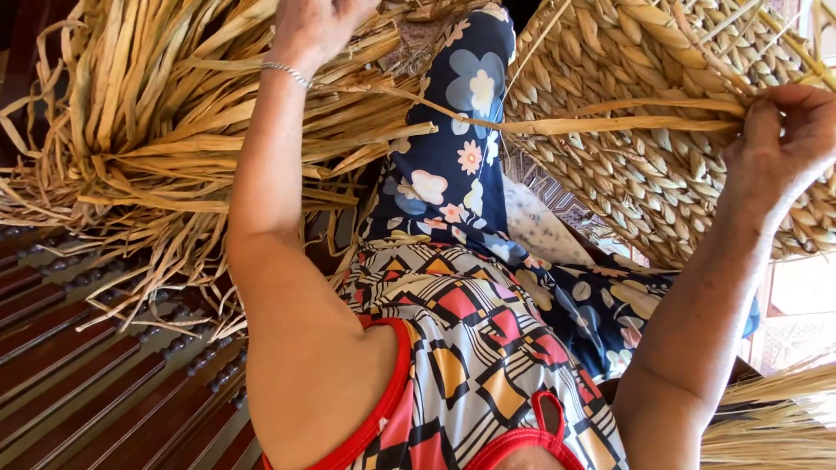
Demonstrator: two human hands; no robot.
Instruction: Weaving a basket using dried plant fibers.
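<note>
- Right hand (pixel 784 144), at the right edge, pinches a flat dried strand (pixel 610 124) against the woven basket (pixel 662 174); as I read it, the grip keeps the strand taut across the weave.
- Left hand (pixel 318 26), far and partly cut off by the frame, is curled at the strand's other end; I cannot tell how tightly.
- Basket rests against my lap on the right, tilted towards me, its braided rows pale gold and tight.
- Loose straw bundle (pixel 148 130) lies left on the dark slatted bench (pixel 78 374), within reach.

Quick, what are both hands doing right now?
Left hand: closed, pulling a dried straw strand.
Right hand: pinching that strand against the woven basket.
</note>
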